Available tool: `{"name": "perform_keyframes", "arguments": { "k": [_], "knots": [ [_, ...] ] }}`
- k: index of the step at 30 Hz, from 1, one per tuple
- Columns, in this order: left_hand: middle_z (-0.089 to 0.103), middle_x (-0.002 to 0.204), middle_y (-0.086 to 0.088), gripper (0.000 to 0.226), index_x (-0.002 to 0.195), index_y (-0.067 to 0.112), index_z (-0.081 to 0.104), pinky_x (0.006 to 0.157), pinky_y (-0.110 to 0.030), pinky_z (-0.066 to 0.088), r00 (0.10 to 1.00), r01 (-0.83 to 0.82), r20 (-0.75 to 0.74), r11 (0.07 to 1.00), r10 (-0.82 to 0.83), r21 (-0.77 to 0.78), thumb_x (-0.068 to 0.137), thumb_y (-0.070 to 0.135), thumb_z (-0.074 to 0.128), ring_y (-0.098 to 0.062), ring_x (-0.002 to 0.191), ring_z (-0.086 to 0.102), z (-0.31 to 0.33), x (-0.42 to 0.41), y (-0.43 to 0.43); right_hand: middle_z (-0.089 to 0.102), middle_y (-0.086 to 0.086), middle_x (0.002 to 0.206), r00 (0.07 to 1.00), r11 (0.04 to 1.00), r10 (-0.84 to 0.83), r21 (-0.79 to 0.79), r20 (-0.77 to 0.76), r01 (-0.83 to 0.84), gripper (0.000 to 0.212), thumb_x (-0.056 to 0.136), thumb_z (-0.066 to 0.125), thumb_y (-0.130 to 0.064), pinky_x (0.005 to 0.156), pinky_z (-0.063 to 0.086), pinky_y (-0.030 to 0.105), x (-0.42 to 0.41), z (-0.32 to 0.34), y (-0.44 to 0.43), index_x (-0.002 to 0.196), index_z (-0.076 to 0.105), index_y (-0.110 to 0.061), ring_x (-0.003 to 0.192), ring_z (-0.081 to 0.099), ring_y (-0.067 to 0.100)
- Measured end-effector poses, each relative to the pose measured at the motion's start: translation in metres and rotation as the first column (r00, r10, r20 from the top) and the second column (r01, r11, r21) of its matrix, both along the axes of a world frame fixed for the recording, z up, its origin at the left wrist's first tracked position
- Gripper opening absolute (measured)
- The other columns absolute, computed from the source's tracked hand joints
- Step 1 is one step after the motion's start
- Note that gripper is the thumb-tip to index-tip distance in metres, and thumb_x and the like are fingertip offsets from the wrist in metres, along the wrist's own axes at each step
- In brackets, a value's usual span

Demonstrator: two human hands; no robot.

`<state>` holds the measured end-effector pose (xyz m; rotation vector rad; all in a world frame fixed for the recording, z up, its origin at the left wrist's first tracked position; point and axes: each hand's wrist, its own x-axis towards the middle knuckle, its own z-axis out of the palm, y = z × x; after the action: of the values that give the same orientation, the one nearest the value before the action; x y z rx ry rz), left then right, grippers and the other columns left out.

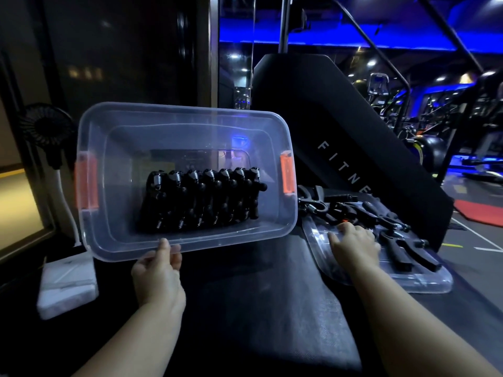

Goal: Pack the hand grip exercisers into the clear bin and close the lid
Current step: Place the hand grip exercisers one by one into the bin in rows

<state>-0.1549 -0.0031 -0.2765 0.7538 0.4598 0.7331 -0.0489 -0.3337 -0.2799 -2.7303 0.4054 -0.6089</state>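
Seven or so hand grip exercisers (201, 197) stand packed side by side in a row along the floor of the clear bin (185, 115). My left hand (158, 273) pinches the bin's near rim, thumb on top, tipping the opening towards me. The bin's long axis runs left to right.

Right of the bin the lid (424, 281) lies flat on the tabletop (258, 308), with the loose exercisers (394, 240) on it and just past it. My right hand (353, 243), well apart from the left, rests on the lid with its fingertips at the nearest of them. Whether it grips one I cannot tell.

The plainest of them lie slanted, heads towards the bin and handles pointing away to the right. The right hand is the nearer, so I judge it should carry them leftward.
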Motion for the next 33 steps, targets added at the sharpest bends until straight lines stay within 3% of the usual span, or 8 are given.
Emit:
{"name": "perform_keyframes", "arguments": {
  "k": [3,7,12,16,20,26,30,33],
  "knots": [
    [0.067,0.054,0.008,0.013,0.087,0.016,0.050,0.076,-0.023,0.051,0.996,0.089,0.022,0.995,-0.089,-0.038,0.094,0.020,0.060,-0.010,0.074,0.064,0.000,0.002,-0.012,0.056,0.007,0.125,1.000,1.000,-0.014,0.011,0.026,0.013,0.039,0.091,0.047,-0.044,0.095,0.031,0.043,-0.002,0.002,0.001,0.123,0.055,-0.024,0.121,0.040,0.028],
    [0.067,0.074,-0.001,0.022,0.110,0.010,0.049,0.078,-0.024,0.051,0.984,0.175,0.048,0.983,-0.172,-0.053,0.096,0.026,0.056,-0.012,0.081,0.067,-0.005,0.005,-0.020,0.055,0.007,0.123,0.996,0.995,-0.083,-0.062,0.028,0.084,0.036,0.090,0.047,-0.042,0.096,0.029,0.044,-0.006,0.007,-0.017,0.121,0.056,-0.025,0.121,0.040,0.029],
    [0.071,0.066,0.001,0.021,0.087,0.014,0.055,0.076,-0.026,0.051,0.974,0.218,0.058,0.976,-0.217,-0.006,0.099,0.031,0.049,-0.012,0.080,0.068,-0.008,0.007,-0.019,0.048,0.013,0.133,0.956,0.953,-0.291,-0.100,-0.048,0.285,0.043,0.088,0.047,-0.045,0.109,0.019,0.051,-0.012,0.008,-0.063,0.123,0.054,-0.021,0.126,0.034,0.033],
    [0.071,0.071,-0.002,0.027,0.082,0.014,0.055,0.075,-0.026,0.051,0.972,0.227,0.059,0.974,-0.228,0.022,0.100,0.033,0.047,-0.012,0.079,0.069,-0.011,0.008,-0.020,0.037,0.018,0.143,0.893,0.909,-0.408,0.004,-0.192,0.416,0.064,0.084,0.047,-0.061,0.108,0.018,0.055,-0.020,-0.001,-0.079,0.134,0.044,-0.021,0.134,0.027,0.035],
    [0.068,0.079,-0.005,0.027,0.083,0.014,0.054,0.073,-0.025,0.051,0.976,0.211,0.046,0.976,-0.213,0.045,0.100,0.034,0.046,-0.012,0.079,0.069,-0.011,0.009,-0.020,0.048,0.019,0.131,0.897,0.915,-0.399,-0.021,-0.190,0.403,0.066,0.083,0.041,-0.066,0.097,0.027,0.049,-0.022,-0.003,-0.075,0.129,0.048,-0.019,0.123,0.038,0.036],
    [0.071,0.066,0.003,0.026,0.083,0.017,0.055,0.072,-0.026,0.051,0.979,0.199,0.032,0.977,-0.202,0.077,0.100,0.034,0.046,-0.008,0.075,0.071,-0.012,0.009,-0.022,0.061,0.011,0.118,0.928,0.932,-0.360,-0.008,-0.100,0.361,0.082,0.081,0.007,-0.078,0.090,0.026,0.048,-0.026,-0.005,-0.077,0.115,0.061,-0.025,0.113,0.052,0.032],
    [0.070,0.072,0.000,0.025,0.085,0.018,0.055,0.072,-0.026,0.051,0.978,0.203,0.030,0.976,-0.206,0.076,0.100,0.035,0.046,-0.010,0.078,0.071,-0.012,0.009,-0.021,0.063,0.004,0.108,0.955,0.950,-0.297,-0.096,0.007,0.296,0.064,0.091,0.018,-0.065,0.092,0.025,0.044,-0.030,-0.003,-0.074,0.096,0.071,-0.030,0.111,0.048,0.026],
    [0.070,0.068,0.002,0.022,0.087,0.018,0.054,0.070,-0.025,0.051,0.979,0.200,0.036,0.978,-0.203,0.064,0.100,0.034,0.046,-0.009,0.075,0.071,-0.012,0.008,-0.022,0.052,0.008,0.128,0.961,0.960,-0.274,-0.071,-0.023,0.272,0.053,0.090,0.030,-0.065,0.102,0.024,0.046,-0.031,-0.004,-0.076,0.107,0.068,-0.034,0.123,0.036,0.030]
  ]
}}
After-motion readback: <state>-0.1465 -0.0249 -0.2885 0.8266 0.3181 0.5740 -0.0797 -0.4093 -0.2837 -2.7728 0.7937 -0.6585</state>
